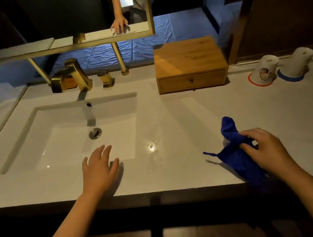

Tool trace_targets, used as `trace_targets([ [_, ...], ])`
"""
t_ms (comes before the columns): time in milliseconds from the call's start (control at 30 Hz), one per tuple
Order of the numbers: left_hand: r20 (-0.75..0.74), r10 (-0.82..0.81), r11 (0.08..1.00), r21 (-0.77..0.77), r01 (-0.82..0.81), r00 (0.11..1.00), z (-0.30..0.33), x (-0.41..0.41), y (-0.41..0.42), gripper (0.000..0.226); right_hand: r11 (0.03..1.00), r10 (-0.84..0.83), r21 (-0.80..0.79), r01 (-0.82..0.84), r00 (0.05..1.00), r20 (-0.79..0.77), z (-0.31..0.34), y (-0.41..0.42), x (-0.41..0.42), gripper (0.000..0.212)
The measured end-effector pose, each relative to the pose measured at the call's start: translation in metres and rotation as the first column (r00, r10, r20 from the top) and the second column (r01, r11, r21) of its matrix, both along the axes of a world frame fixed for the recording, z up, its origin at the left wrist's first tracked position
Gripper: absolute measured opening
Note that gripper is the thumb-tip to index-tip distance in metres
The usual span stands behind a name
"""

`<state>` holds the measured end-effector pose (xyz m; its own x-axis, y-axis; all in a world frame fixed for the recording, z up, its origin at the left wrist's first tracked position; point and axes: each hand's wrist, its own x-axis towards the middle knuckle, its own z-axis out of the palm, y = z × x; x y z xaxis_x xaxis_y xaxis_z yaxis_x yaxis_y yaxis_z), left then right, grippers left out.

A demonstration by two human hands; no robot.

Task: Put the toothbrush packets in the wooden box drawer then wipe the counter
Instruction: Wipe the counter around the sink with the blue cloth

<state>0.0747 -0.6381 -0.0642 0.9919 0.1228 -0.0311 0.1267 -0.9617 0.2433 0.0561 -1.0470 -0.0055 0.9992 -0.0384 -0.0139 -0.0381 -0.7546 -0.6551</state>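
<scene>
A wooden box [188,56] stands at the back of the white counter [172,115], its single drawer [192,81] closed. No toothbrush packets are in sight. My right hand [265,149] grips a crumpled blue cloth [232,146] near the counter's front edge, right of the sink. The cloth lies partly on the counter and hangs over the edge. My left hand [99,168] rests open, fingers spread, on the counter's front rim just below the sink basin [82,131].
A gold faucet [70,77] and gold handle [105,78] stand behind the basin. Two upturned white cups [264,70] [296,64] sit at the right on red and blue rings. A gold-framed mirror [63,20] hangs above.
</scene>
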Motion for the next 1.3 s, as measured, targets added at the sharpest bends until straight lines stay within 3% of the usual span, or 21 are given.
trace_targets([
  [200,-0.095,0.003,1.000,0.013,-0.002,0.995,-0.019,0.003,0.050,0.058,0.997,0.022,-0.077,-0.028,0.997,-0.078,-0.039,0.079,-0.012,0.029],
  [333,-0.056,0.012,1.000,0.000,-0.012,0.998,-0.028,0.004,0.052,0.062,0.910,0.056,-0.394,-0.131,0.979,-0.198,-0.078,0.097,-0.014,0.072],
  [500,-0.051,0.003,1.000,0.016,-0.002,0.999,-0.031,0.005,0.054,0.062,0.868,-0.057,-0.496,-0.025,0.987,-0.149,-0.079,0.123,-0.014,0.098],
  [667,-0.044,-0.004,1.000,0.013,0.004,0.999,-0.031,0.004,0.055,0.064,0.870,-0.117,-0.494,0.002,0.972,-0.202,-0.076,0.163,-0.018,0.088],
  [1000,-0.048,-0.007,1.000,0.007,0.008,0.999,-0.034,0.006,0.056,0.067,0.833,-0.216,-0.539,0.126,0.970,-0.108,-0.090,0.171,0.000,0.095],
  [1100,-0.046,-0.002,1.000,0.019,0.003,0.999,-0.035,0.007,0.055,0.068,0.853,-0.160,-0.514,0.092,0.983,-0.091,-0.092,0.200,0.009,0.092],
  [1300,-0.044,0.006,1.000,0.017,-0.005,0.999,-0.035,0.007,0.055,0.068,0.901,0.007,-0.434,0.005,1.000,0.026,-0.097,0.272,0.057,0.062],
])
